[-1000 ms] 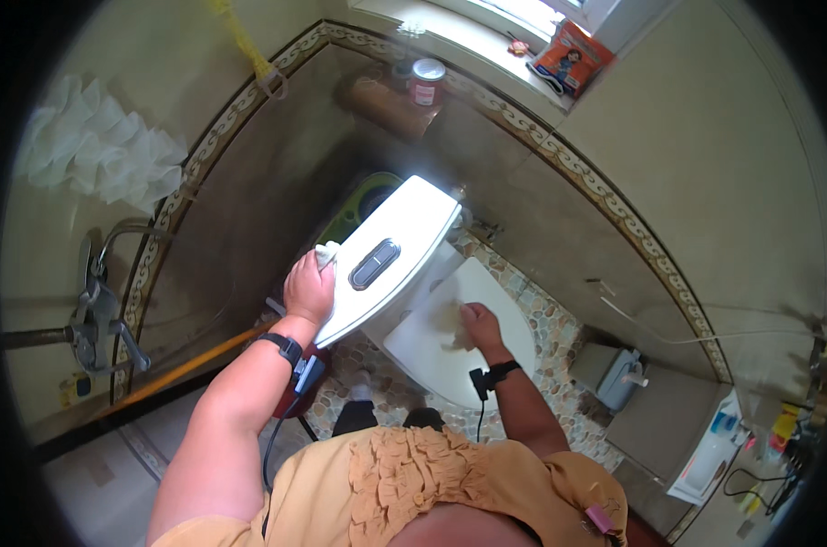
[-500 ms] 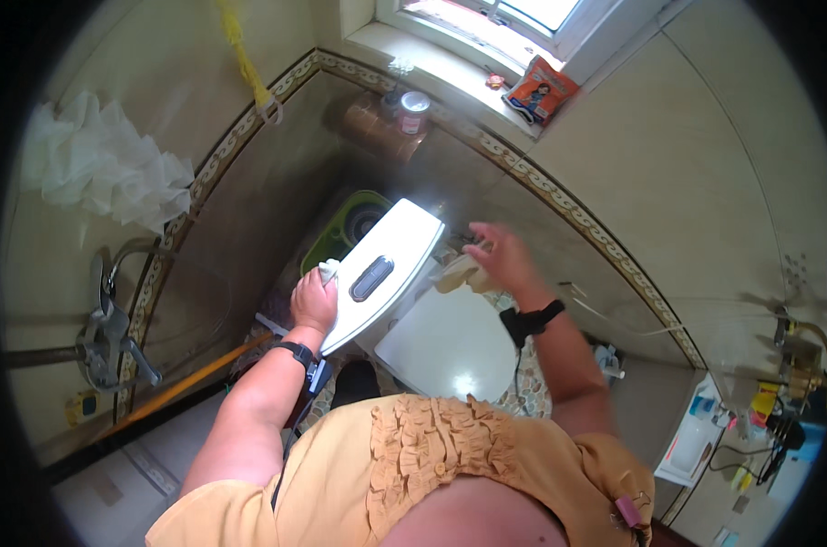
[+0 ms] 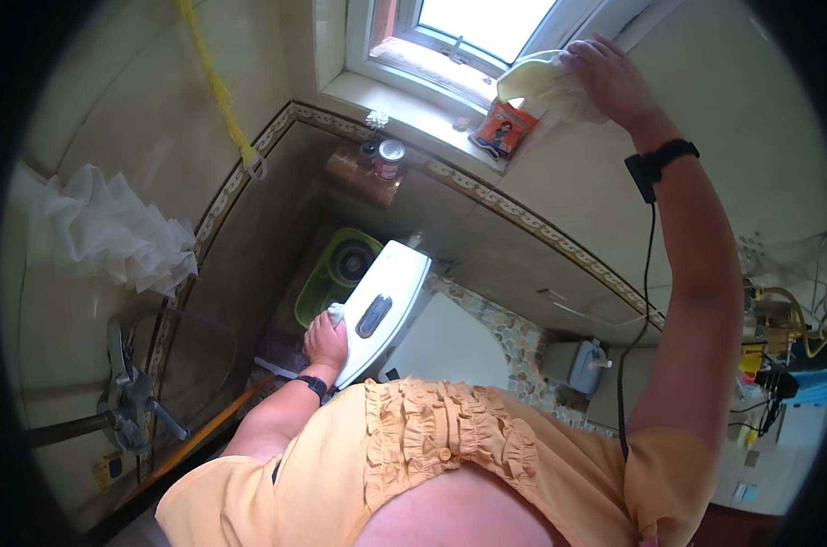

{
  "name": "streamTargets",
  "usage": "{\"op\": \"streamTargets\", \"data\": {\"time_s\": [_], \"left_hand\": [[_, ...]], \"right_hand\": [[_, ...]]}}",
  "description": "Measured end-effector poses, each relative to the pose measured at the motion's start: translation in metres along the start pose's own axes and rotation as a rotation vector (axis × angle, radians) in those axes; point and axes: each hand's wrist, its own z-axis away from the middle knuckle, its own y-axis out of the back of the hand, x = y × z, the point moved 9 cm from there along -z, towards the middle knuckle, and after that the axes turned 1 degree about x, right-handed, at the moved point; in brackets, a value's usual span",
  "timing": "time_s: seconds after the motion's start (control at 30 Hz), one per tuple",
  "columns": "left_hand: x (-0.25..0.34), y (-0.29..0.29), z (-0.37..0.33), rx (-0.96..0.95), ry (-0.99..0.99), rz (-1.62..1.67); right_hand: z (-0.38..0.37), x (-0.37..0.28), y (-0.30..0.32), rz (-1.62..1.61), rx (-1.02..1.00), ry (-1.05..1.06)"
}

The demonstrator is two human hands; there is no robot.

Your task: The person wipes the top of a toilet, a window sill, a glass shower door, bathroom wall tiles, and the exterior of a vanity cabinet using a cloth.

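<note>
My left hand point(image 3: 326, 340) is closed around a crumpled white wad point(image 3: 337, 313) at the left edge of the toilet tank lid point(image 3: 390, 283). A dark oval flush button point(image 3: 373, 315) sits in the middle of that lid. My right hand point(image 3: 605, 80) is raised high beside the window, gripping a pale cream cloth point(image 3: 548, 82) that hangs loose and slightly blurred. Just below the cloth, an orange packet point(image 3: 504, 128) stands on the window sill point(image 3: 413, 114). The closed toilet seat lid point(image 3: 454, 342) lies below the tank.
Behind the tank is a green basin point(image 3: 315, 296). A can point(image 3: 389, 158) stands near a brown cylinder point(image 3: 349, 173). On the left wall are a metal tap point(image 3: 126, 401) and a white mesh puff point(image 3: 113, 228). A black cord point(image 3: 646, 301) hangs from my right wrist.
My right hand has risen from above the toilet to the window with the cream cloth in it. My left hand stays at the tank lid. The view has shifted.
</note>
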Motion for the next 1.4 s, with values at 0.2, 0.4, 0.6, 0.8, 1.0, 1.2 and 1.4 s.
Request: {"op": "streamTargets", "data": {"time_s": [0.2, 0.4, 0.6, 0.8, 1.0, 1.2, 1.4], "left_hand": [[0.000, 0.004, -0.002, 0.007, 0.027, 0.030], [-0.015, -0.003, -0.006, -0.099, 0.066, 0.103], [-0.071, 0.002, -0.047, -0.059, 0.362, 0.812], [-0.018, 0.025, -0.186, -0.126, 0.189, 0.998], [0.059, 0.012, -0.311, -0.208, -0.081, 0.457], [0.108, 0.015, -0.358, 0.063, -0.307, 0.327], [0.136, -0.020, -0.386, -0.074, -0.416, 0.329]], "right_hand": [[-0.018, 0.008, -0.022, 0.262, -0.104, -0.004], [-0.020, -0.003, -0.028, 0.270, -0.220, -0.058], [-0.036, -0.005, -0.012, 0.076, -0.088, -0.155], [-0.038, -0.005, -0.010, 0.116, -0.082, -0.172], [-0.026, 0.006, -0.023, 0.295, -0.128, -0.158], [-0.022, 0.008, -0.027, 0.221, -0.036, -0.129], [-0.016, 0.006, -0.027, 0.290, -0.060, 0.001]]}}
